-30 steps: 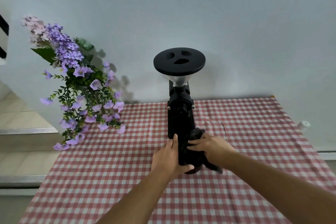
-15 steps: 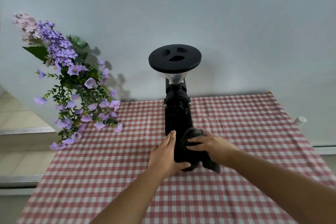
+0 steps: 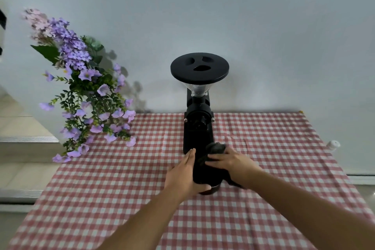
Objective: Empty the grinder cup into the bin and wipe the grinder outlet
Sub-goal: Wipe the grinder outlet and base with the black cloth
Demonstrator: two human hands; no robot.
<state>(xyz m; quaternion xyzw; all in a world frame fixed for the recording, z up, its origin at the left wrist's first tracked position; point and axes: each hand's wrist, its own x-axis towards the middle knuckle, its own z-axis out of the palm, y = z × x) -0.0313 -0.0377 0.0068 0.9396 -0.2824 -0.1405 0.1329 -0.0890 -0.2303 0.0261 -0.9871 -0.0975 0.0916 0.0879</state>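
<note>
— Where did the grinder [image 3: 198,128] stand relative to my hands?

— Upright on the checked tablecloth [image 3: 125,184], its long axis vertical, straight ahead of me. My left hand [image 3: 183,176] lay flat against its lower left flank, fingers pressed together and pointing away, thumb hooked under the front. My right hand [image 3: 229,163] was on the right side, pinching a dark cloth [image 3: 216,148] against the front, where I judged the outlet to be.

— Which hand was nearer the outlet?

— The right, I'd say; the cloth covered it, so I couldn't see the outlet itself.

— And the grinder's look?

— Matte black, slim body, clear funnel under a wide black lid [image 3: 199,68]. I saw no bin, and couldn't make out the cup behind my hands.
</note>
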